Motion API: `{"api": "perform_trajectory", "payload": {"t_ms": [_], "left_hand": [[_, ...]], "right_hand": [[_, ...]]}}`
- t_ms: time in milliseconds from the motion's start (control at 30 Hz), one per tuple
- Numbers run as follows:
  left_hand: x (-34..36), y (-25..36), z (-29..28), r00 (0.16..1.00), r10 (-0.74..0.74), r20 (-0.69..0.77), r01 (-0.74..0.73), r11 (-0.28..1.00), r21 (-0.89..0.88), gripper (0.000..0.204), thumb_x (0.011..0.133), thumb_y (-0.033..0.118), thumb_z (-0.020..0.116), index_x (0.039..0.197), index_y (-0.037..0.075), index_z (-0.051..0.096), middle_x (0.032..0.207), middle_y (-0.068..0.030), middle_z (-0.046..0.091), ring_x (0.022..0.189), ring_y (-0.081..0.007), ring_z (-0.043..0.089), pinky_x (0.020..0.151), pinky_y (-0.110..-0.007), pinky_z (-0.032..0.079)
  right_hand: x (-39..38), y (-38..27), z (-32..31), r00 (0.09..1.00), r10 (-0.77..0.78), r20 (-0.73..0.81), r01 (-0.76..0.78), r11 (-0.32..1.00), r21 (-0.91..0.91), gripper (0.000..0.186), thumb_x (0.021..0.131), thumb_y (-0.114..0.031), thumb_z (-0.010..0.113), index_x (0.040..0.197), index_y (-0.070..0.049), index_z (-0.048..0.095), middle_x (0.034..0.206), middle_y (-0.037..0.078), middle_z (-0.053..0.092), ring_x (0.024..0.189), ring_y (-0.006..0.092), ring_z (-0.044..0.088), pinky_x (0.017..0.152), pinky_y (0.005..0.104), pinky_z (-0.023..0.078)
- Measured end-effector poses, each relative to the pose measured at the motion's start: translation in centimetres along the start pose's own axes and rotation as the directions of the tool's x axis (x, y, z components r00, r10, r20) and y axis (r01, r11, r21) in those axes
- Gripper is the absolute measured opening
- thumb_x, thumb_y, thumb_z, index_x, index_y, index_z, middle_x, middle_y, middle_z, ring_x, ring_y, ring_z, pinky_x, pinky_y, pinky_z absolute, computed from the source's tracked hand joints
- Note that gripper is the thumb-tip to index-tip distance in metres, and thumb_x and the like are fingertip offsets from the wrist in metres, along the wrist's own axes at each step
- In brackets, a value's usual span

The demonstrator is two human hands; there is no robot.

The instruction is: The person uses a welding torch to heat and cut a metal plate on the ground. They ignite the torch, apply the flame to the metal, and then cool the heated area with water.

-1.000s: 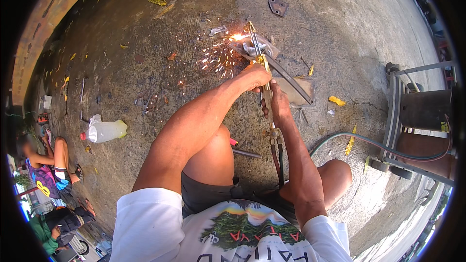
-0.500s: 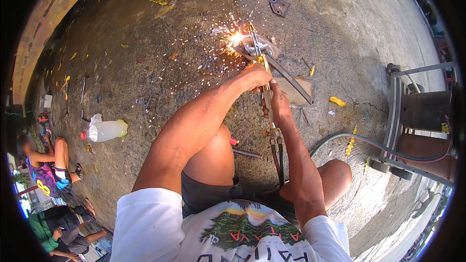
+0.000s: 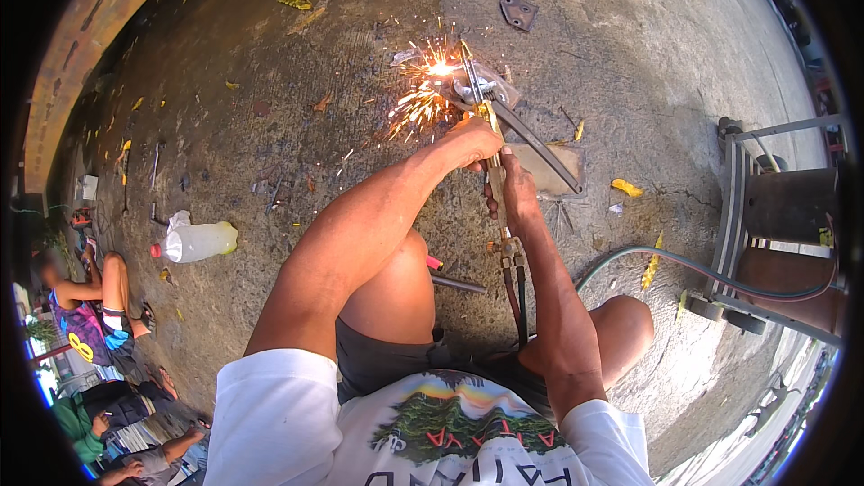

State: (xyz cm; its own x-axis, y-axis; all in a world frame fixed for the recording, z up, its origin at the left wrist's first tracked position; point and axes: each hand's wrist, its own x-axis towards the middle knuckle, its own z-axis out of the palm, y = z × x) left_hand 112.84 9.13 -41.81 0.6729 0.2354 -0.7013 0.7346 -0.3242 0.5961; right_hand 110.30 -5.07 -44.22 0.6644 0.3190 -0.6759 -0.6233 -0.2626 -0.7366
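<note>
With both hands I hold a brass cutting torch (image 3: 502, 216), its tubes pointing away from me. My left hand (image 3: 475, 141) is wrapped round the front of the handle, below the tubes. Just behind it, my right hand (image 3: 517, 182) grips the handle near the lever. Bright flame and sparks (image 3: 438, 69) burst at the left edge of a steel plate (image 3: 506, 90) on the concrete, left of the torch head. Glare hides the cut itself. A narrow flat steel bar (image 3: 544, 151) slants from that plate across another flat plate (image 3: 565, 160).
Torch hoses (image 3: 630, 252) run to a wheeled cart with cylinders (image 3: 787, 207) at the right. A plate with holes (image 3: 517, 13) lies farther off. At the left are a plastic bottle (image 3: 202, 242) and a seated person (image 3: 90, 301). A metal pipe (image 3: 459, 284) lies near my knee.
The spray of sparks has gathered into a denser fan toward the lower left. My hands and the torch have hardly moved. A person at the lower left has shifted their arms.
</note>
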Motion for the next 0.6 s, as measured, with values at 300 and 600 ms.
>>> {"api": "perform_trajectory", "payload": {"t_ms": [300,600], "left_hand": [[-0.3,-0.04,-0.04,1.0,0.002,-0.017,-0.002,1.0,0.002,0.018,0.088,0.014,0.059,0.096,0.003,0.07,0.089,-0.0088,0.07,0.069,-0.0214,0.065,0.043,-0.034,0.05],[-0.71,0.07,-0.26,1.0,0.004,-0.008,-0.004,1.0,-0.006,0.018,0.089,0.014,0.058,0.097,0.002,0.069,0.09,-0.0105,0.069,0.065,-0.0206,0.063,0.043,-0.033,0.049]], "right_hand": [[0.13,0.22,0.03,1.0,-0.012,0.015,0.012,1.0,0.016,0.061,0.098,-0.062,0.042,0.099,-0.003,0.058,0.064,0.006,0.053,0.045,0.0162,0.049,0.039,0.0339,0.04],[0.21,0.27,0.0,1.0,-0.011,0.024,0.011,1.0,0.018,0.06,0.097,-0.061,0.042,0.095,-0.004,0.057,0.062,0.006,0.052,0.044,0.0168,0.049,0.04,0.0352,0.04]]}}
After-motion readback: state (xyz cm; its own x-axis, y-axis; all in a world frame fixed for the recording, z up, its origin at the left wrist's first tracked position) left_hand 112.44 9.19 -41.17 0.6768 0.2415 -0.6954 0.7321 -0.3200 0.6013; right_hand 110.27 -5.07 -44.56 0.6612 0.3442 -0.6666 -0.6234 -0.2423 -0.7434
